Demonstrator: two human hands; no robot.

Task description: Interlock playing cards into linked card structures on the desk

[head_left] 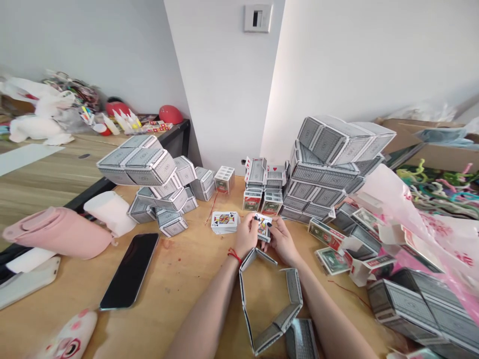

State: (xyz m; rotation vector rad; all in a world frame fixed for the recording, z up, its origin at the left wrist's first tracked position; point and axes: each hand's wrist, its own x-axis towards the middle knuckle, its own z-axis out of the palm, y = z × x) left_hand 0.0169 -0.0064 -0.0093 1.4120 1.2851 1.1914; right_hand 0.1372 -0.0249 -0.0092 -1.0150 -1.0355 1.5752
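Observation:
Between both hands, over the wooden table, I hold a playing card [263, 228] with its face upward; whether more cards lie under it I cannot tell. My left hand [247, 234] is closed on its left side, a red string round the wrist. On its right side, my right hand [279, 238] pinches it, dark nails showing. A face-up stack of cards [224, 221] lies just left of my left hand. Below the hands, between my forearms, stands an open ring of folded grey-backed cards [243, 294]. A folded card block [301, 339] touches its lower right.
Stacked card blocks stand left [149, 167] and right [322, 174], with card boxes [252, 199] at the back. A black phone [129, 271] and a pink roll-shaped object [62, 232] lie left. Opened card boxes [333, 260] and pink plastic [434, 229] crowd the right.

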